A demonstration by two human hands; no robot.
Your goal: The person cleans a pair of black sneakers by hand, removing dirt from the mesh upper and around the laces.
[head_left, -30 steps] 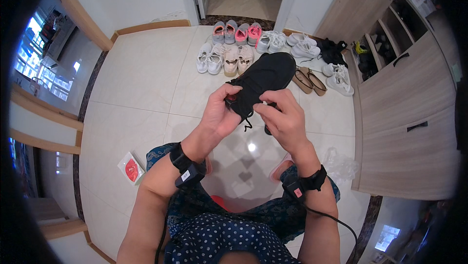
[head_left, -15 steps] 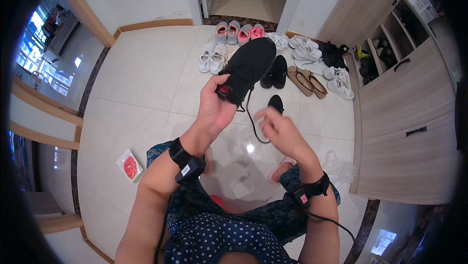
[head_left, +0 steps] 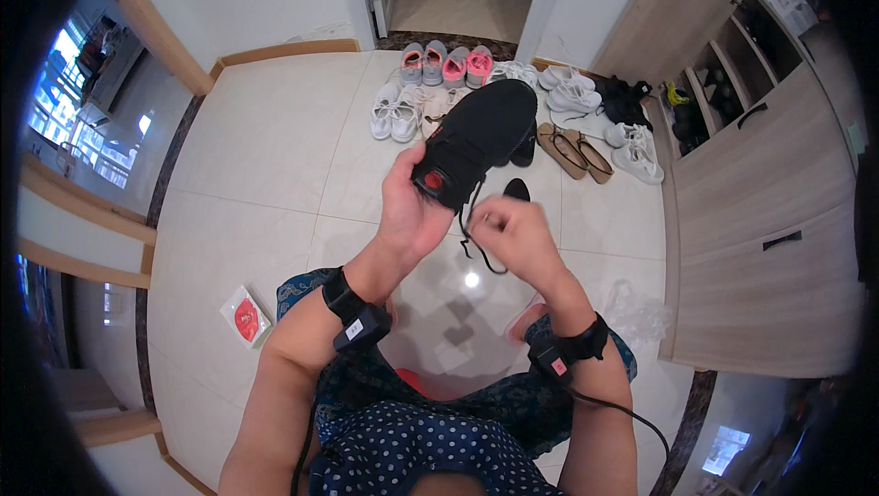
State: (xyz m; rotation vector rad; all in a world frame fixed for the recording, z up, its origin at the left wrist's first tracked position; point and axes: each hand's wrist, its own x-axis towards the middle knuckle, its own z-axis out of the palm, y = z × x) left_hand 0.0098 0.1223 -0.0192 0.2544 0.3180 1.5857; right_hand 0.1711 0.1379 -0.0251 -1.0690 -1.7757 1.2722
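Observation:
Raised over the floor, a black lace-up shoe points its toe away from me to the upper right. My left hand holds it near the opening, with the thumb along its left side and the palm below. A round red patch shows inside the heel. A black shoelace dangles from the shoe in a loose loop. Curled in close to that lace, my right hand has its fingertips pinched on it, slightly blurred by motion. A second black shoe on the floor is partly hidden behind my right hand.
Several pairs stand by the doorway, among them grey sneakers, pink sneakers, white shoes and tan flats. A wooden shoe cabinet is at the right. A white-and-red packet and a clear plastic bag lie on the floor.
My right hand has moved slightly left and its fingers have curled in at the shoelace. The shoe in my left hand has shifted a little right and down.

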